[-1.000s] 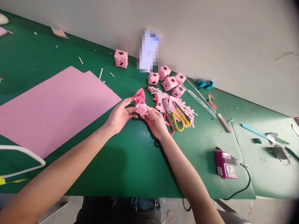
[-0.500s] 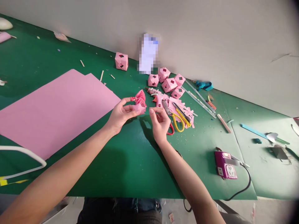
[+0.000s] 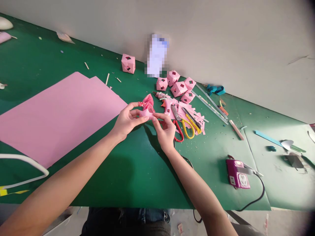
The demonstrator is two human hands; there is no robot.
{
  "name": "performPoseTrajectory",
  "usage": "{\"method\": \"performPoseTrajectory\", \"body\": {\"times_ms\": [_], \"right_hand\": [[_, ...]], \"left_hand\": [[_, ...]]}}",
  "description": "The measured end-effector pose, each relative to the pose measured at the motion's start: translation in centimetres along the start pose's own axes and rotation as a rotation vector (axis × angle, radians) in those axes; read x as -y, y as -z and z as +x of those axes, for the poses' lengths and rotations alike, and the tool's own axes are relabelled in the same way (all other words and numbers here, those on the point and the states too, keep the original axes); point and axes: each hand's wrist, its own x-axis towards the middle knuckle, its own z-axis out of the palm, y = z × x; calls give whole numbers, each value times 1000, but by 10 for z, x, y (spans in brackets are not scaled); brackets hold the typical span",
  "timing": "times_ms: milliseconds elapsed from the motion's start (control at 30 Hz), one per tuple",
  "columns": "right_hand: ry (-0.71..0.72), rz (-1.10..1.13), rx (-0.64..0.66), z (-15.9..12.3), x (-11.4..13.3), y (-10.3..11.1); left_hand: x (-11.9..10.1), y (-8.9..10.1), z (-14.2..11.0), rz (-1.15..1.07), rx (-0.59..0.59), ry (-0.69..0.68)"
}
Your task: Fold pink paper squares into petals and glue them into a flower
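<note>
"Where is the small, folded, pale-pink paper piece (image 3: 146, 113)?"

"Between the hands, over the green, smooth worktop (image 3: 115, 177). The left hand (image 3: 125, 122) has its thumb and fingers clamped on the left part; the right hand (image 3: 166, 130) has thumb and forefinger pinched together at the right edge."

"What could spoil it?"

"Pulling those 2 grips against each other, I'd say: thin paper could tear or lose its crease. Squeezing too hard might flatten its hollow."

"And the red-pink, pleated, bow-like piece (image 3: 148, 101) just behind?"

"It touches the left forefinger's side; I can't tell its material or whether it's attached. If that finger lifts, it might drop or drag the fold askew."

"Anything near the right hand?"

"The pink, plastic glue gun (image 3: 168, 107) and the yellow-looped, metal scissors (image 3: 188, 128) lie just beyond it. A careless sweep could knock either into the 5 clustered, pink, paper polyhedra (image 3: 179, 88). Whether the gun is hot, I can't tell."
</note>
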Motion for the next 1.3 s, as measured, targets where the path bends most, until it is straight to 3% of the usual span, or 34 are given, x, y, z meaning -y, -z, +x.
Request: {"method": "performPoseTrajectory", "body": {"times_ms": [133,267,433,567,733,1300], "right_hand": [[-115,140,8,1,1,0],[-245,209,132,8,2,4],[-235,143,282,17,5,14],[-202,68,337,21,9,20],[-229,-3,384,26,15,25],[-511,257,564,34,16,33]], "left_hand": [[-1,0,-1,3,49,26],[-1,1,-1,1,97,49],[-3,2,-1,64,158,28],[-4,4,-2,125,231,-8],[-6,9,-1,191,223,-52],[-12,11,-4,127,306,44]]}}
